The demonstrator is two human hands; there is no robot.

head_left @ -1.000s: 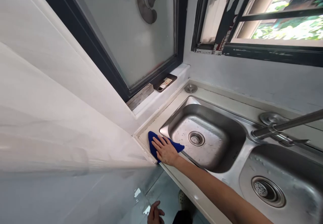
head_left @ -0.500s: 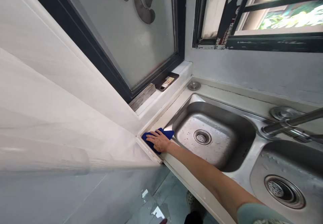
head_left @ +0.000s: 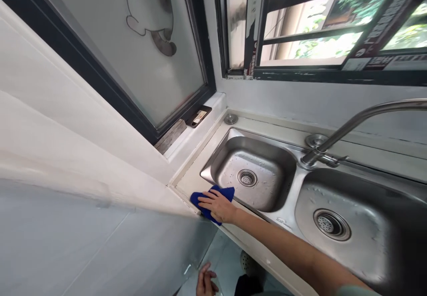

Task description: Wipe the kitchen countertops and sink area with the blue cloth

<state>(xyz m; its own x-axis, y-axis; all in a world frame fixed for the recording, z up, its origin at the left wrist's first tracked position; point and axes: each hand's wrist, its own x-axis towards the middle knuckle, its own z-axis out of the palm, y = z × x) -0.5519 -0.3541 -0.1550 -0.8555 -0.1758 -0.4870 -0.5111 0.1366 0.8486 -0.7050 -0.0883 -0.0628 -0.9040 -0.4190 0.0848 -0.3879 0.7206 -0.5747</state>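
My right hand (head_left: 217, 205) presses on a blue cloth (head_left: 196, 198) with its fingers spread over it. The cloth lies on the pale countertop (head_left: 187, 181) at its front left corner, beside the sink's left basin (head_left: 260, 166). One end of the cloth sticks out past my fingers toward the basin's rim. Low in the picture, my left hand (head_left: 206, 282) hangs below the counter's front edge. Its fingers are loosely bent and apart, and nothing shows in them.
A steel faucet (head_left: 347, 129) arches over the right basin (head_left: 353, 225). Water drops dot the left basin. A flat dark object with a label (head_left: 199, 117) lies on the ledge by the frosted window. A round metal cap (head_left: 231, 118) sits in the back corner.
My right hand has drawn the cloth from the counter's left corner toward the front edge. My left hand has come further into view. The camera has turned to the right.
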